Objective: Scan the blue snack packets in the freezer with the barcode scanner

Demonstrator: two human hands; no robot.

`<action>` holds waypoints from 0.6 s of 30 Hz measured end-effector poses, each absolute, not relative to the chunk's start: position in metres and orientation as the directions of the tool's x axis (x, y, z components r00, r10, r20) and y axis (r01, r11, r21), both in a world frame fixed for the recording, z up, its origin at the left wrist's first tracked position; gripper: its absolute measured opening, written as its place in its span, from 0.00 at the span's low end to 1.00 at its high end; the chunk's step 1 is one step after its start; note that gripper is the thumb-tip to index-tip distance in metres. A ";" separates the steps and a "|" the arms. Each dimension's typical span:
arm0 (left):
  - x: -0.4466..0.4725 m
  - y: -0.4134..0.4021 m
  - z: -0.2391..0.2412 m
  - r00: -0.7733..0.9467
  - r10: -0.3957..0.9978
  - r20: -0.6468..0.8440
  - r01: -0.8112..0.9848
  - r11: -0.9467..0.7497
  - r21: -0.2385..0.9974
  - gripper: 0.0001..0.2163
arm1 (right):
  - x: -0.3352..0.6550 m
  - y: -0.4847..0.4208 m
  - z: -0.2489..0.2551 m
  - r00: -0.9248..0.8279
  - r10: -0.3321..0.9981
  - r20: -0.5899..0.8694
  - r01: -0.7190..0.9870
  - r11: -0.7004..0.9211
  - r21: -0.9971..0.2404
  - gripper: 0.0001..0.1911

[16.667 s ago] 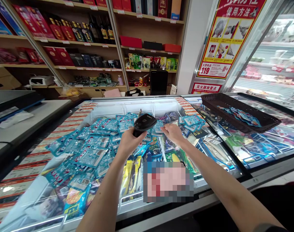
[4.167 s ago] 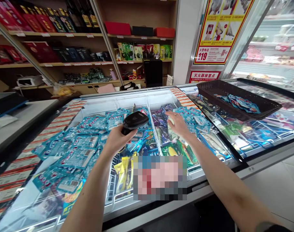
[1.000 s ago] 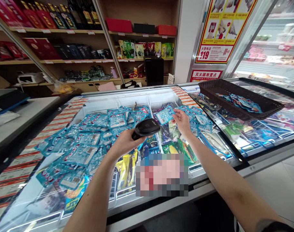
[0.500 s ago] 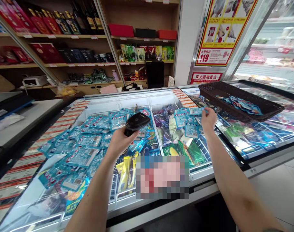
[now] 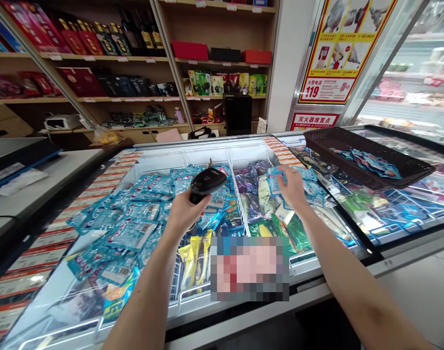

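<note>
Scanner (image 5: 207, 183) gripped in left hand (image 5: 185, 214); right hand (image 5: 291, 189) pinches blue packet (image 5: 275, 181); poster (image 5: 333, 48) reads "119".

At about one o'clock we read "119" in red on the yellow-and-red poster (image 5: 344, 48) on the wall, beside small Chinese characters that look like 火警电话. Just beneath it the red sign (image 5: 314, 120) reads 灭火器放置点 in white. Print on the blue packets (image 5: 134, 228) in the freezer is too small for us to read.
</note>
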State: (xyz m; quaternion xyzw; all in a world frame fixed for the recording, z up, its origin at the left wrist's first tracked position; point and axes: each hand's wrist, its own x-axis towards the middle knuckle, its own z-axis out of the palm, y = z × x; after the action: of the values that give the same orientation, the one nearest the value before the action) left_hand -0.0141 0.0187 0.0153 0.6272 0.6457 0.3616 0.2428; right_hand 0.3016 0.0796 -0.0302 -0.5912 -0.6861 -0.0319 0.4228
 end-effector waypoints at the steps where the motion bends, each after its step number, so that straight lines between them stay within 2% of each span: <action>1: -0.014 0.019 0.015 -0.088 0.986 0.142 0.640 -0.053 0.767 0.20 | 0.286 0.078 -0.027 -0.071 0.798 0.598 0.801 0.404 -0.443 0.18; 3: -0.015 0.019 0.015 -0.071 0.987 0.147 0.652 -0.066 0.755 0.19 | 0.253 0.075 -0.023 -0.331 0.788 0.519 0.716 0.568 -0.407 0.19; 5: -0.016 0.019 0.015 -0.052 0.987 0.151 0.660 -0.080 0.747 0.19 | 0.223 0.075 -0.021 -0.548 0.710 0.443 0.623 0.699 -0.351 0.22; 8: -0.016 0.018 0.016 -0.052 0.987 0.155 0.669 -0.080 0.739 0.19 | 0.194 0.079 -0.021 -0.751 0.564 0.342 0.487 0.824 -0.290 0.23; 10: -0.016 0.018 0.017 -0.063 0.986 0.151 0.675 -0.069 0.734 0.19 | 0.187 0.083 -0.021 -0.778 0.553 0.299 0.478 0.829 -0.290 0.20; 12: -0.017 0.018 0.016 -0.065 0.987 0.147 0.677 -0.065 0.734 0.19 | 0.191 0.084 -0.022 -0.741 0.611 0.280 0.529 0.787 -0.317 0.18; 18: -0.017 0.018 0.013 0.025 0.992 0.124 0.651 -0.110 0.751 0.19 | 0.210 0.079 -0.028 -0.529 0.783 0.326 0.695 0.621 -0.364 0.24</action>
State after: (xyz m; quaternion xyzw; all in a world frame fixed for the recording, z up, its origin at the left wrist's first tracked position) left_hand -0.0172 0.0183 0.0134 0.6680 0.6150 0.3302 0.2579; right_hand 0.2102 0.0794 -0.0277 -0.4251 -0.8692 0.0947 0.2340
